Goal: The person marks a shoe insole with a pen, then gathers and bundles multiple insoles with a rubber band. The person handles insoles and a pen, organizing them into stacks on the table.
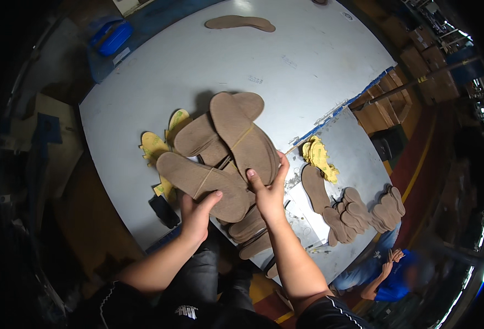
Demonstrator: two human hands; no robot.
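Head view: the left hand pinches one brown, foot-shaped, felt-like insole and the right hand another such insole, over a crossed brown insole heap on the smooth grey table. Loose layers (thumbs bear toward one end) could slide apart.

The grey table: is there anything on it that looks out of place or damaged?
One brown insole lies by itself toward the far side, apart from the heaped insoles. Also, the blue edge on the right looks scuffed, its colour patchy.
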